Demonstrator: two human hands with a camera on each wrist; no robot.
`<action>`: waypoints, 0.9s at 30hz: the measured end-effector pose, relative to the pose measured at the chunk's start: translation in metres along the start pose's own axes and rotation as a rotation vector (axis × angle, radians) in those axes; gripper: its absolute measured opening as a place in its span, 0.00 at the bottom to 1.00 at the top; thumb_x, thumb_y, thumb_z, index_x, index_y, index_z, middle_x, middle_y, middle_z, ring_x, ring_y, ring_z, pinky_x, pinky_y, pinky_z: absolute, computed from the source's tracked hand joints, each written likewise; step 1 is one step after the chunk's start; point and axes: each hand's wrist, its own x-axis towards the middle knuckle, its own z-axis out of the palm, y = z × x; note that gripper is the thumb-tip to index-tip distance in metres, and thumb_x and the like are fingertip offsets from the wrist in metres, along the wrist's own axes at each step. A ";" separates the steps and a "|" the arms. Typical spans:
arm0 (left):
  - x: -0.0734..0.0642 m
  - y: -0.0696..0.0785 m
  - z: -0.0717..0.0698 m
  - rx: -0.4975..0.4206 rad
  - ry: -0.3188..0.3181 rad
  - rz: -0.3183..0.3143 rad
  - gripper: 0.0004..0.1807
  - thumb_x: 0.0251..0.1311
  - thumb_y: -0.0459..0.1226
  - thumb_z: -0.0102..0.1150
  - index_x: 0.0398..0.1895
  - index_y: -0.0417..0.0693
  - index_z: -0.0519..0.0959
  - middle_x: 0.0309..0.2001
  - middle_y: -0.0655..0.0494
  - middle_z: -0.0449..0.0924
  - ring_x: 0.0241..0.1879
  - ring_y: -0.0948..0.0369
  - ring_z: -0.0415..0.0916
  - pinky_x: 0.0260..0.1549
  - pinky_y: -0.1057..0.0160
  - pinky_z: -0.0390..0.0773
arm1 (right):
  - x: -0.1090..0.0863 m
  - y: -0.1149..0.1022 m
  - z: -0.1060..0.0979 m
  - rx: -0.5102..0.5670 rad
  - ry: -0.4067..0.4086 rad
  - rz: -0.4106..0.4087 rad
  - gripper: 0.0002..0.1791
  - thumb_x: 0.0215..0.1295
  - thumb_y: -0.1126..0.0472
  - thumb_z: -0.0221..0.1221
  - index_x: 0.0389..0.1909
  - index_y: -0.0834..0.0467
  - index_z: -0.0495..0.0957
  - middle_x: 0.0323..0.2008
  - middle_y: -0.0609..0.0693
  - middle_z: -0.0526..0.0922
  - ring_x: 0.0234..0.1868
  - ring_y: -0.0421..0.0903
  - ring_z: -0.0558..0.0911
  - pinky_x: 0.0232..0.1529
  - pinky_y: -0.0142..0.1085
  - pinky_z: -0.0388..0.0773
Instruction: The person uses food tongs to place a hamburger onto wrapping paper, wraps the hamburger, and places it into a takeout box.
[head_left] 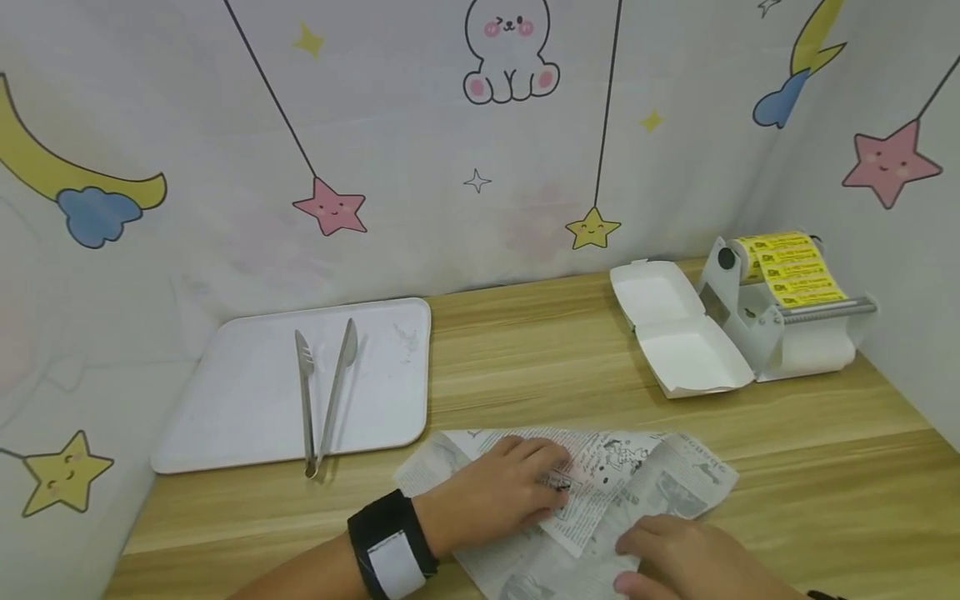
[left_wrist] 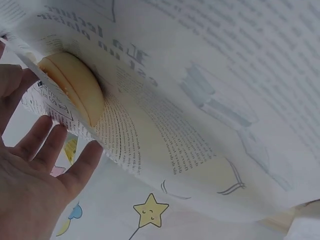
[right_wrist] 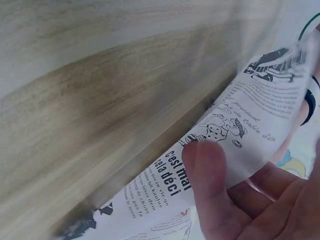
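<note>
Head view first: looks like a half-done wrap to me. One flap (head_left: 626, 457) of the printed paper (head_left: 630, 517) is folded down over the middle, but the sides and near part lie loose, so I'd guess those folds are what's left. The left hand (head_left: 491, 504) reaches across, back up, fingers bent down onto the flap. The right hand (head_left: 690, 554) sits low at the near right edge. The open box (head_left: 690, 354) is farther back.

Left wrist cam: there's the bun (left_wrist: 82, 85), tucked inside the fold. The left fingers (left_wrist: 85, 167) are spread loosely against the outside, not clenched on anything.

Right wrist cam: thumb in front, fingers behind, so that hand's pinching the paper, pretty lightly imo.
</note>
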 end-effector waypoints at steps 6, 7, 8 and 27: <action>-0.001 -0.002 0.000 -0.034 -0.034 -0.038 0.15 0.71 0.52 0.58 0.58 0.67 0.84 0.75 0.50 0.61 0.75 0.53 0.57 0.67 0.44 0.67 | -0.004 0.005 -0.006 0.003 0.119 -0.088 0.16 0.61 0.52 0.70 0.48 0.51 0.83 0.45 0.42 0.85 0.44 0.38 0.83 0.39 0.38 0.83; -0.001 -0.002 0.000 -0.042 -0.043 -0.040 0.16 0.71 0.52 0.58 0.58 0.68 0.84 0.76 0.50 0.61 0.75 0.53 0.57 0.67 0.44 0.66 | -0.003 0.006 -0.007 -0.029 0.166 -0.124 0.15 0.58 0.54 0.71 0.45 0.50 0.83 0.43 0.40 0.84 0.42 0.36 0.82 0.37 0.35 0.82; -0.001 -0.002 0.000 -0.049 -0.050 -0.041 0.16 0.72 0.52 0.58 0.59 0.68 0.83 0.76 0.50 0.61 0.75 0.53 0.57 0.67 0.43 0.66 | -0.002 0.006 -0.009 -0.074 0.220 -0.171 0.14 0.55 0.56 0.73 0.43 0.49 0.83 0.40 0.38 0.83 0.40 0.35 0.80 0.35 0.32 0.80; -0.002 -0.010 -0.001 -0.336 -0.072 -0.102 0.27 0.77 0.43 0.48 0.75 0.46 0.66 0.73 0.49 0.66 0.73 0.53 0.60 0.72 0.49 0.58 | 0.063 0.032 -0.026 0.146 0.419 0.117 0.09 0.74 0.54 0.61 0.31 0.42 0.82 0.33 0.32 0.81 0.38 0.34 0.80 0.44 0.40 0.80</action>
